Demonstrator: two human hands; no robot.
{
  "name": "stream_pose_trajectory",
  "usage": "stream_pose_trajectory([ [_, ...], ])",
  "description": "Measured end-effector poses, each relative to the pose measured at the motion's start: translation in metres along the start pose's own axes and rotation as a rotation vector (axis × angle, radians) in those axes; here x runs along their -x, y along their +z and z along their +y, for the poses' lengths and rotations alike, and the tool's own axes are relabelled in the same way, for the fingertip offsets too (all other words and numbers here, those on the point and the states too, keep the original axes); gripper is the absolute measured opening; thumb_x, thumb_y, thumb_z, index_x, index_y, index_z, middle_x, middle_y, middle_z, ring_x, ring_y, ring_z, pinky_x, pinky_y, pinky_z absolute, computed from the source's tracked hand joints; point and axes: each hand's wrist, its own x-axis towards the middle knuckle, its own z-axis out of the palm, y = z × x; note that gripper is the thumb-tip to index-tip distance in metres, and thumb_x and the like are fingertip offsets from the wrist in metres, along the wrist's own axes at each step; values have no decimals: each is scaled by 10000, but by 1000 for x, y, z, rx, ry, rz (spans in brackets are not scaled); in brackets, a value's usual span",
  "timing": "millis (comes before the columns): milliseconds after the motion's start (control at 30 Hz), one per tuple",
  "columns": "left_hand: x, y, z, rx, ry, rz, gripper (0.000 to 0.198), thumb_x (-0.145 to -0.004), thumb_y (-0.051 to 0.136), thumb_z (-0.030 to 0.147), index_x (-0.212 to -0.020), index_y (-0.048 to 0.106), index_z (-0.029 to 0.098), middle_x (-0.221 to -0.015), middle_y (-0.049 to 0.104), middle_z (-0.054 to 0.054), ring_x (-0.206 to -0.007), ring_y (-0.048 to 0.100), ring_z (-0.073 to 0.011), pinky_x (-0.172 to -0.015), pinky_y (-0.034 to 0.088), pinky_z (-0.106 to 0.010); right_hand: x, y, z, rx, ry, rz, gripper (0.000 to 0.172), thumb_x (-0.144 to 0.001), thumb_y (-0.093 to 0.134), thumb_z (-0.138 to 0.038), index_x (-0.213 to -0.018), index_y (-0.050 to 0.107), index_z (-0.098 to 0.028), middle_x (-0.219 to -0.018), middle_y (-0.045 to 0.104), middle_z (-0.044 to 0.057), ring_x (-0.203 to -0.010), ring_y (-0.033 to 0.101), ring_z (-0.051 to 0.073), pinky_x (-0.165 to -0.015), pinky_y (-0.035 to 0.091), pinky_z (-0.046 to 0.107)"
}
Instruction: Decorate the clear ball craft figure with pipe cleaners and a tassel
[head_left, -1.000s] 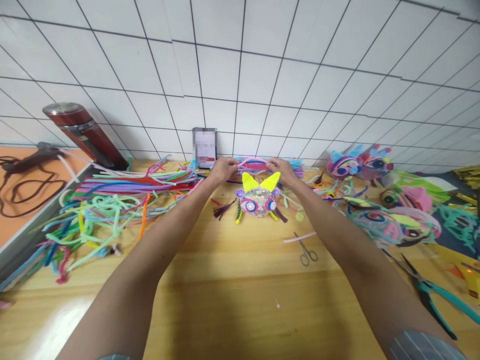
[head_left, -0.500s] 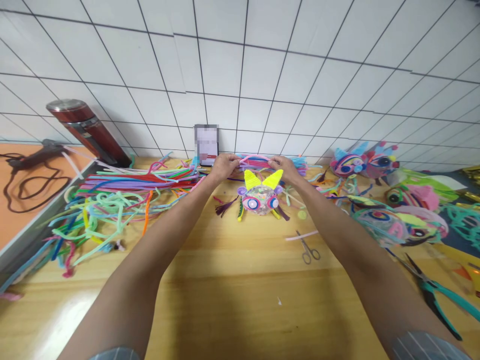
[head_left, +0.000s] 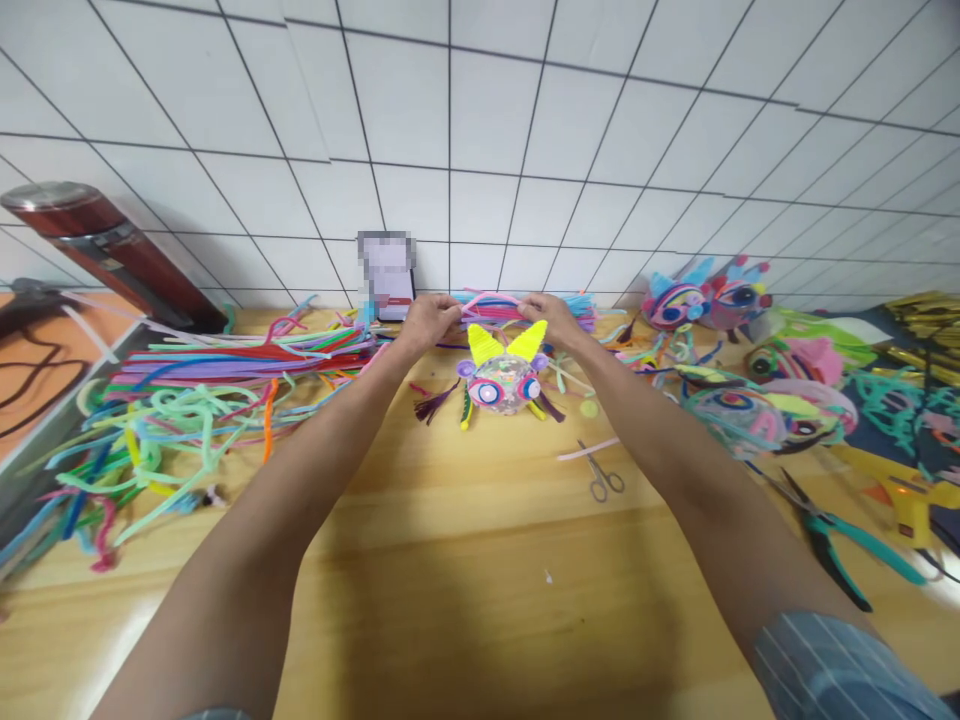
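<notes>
Both arms reach far across the wooden table (head_left: 465, 560). My left hand (head_left: 427, 322) and my right hand (head_left: 550, 316) are closed on the two ends of a bundle of pink and blue pipe cleaners (head_left: 491, 306) lying near the tiled wall. Just in front of the hands sits a craft animal head (head_left: 501, 380) with yellow ears, round pink-and-blue eyes and pipe-cleaner whiskers. Neither hand touches it.
A big heap of coloured pipe cleaners (head_left: 195, 400) covers the left. A red flask (head_left: 112, 255) leans at far left. Small scissors (head_left: 600, 478) lie right of centre. Teal pliers (head_left: 832, 535), a glue gun (head_left: 911, 500) and several finished craft heads (head_left: 742, 400) fill the right.
The hands keep their hold on the pipe cleaner bundle. The view has shifted a little to the right, so everything sits slightly further left and lower.
</notes>
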Motion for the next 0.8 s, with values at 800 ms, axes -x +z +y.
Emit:
stream_pose_trajectory([
  [800, 6, 1, 1, -163, 136, 126, 220, -975, 646, 41, -931, 842, 129, -1031, 868, -113, -1028, 802, -250, -982, 598, -343, 4, -12, -22, 133, 72, -78, 167, -1045, 691, -288, -951, 780, -184, -966, 769, 102, -832, 591, 191, -800, 399, 370],
])
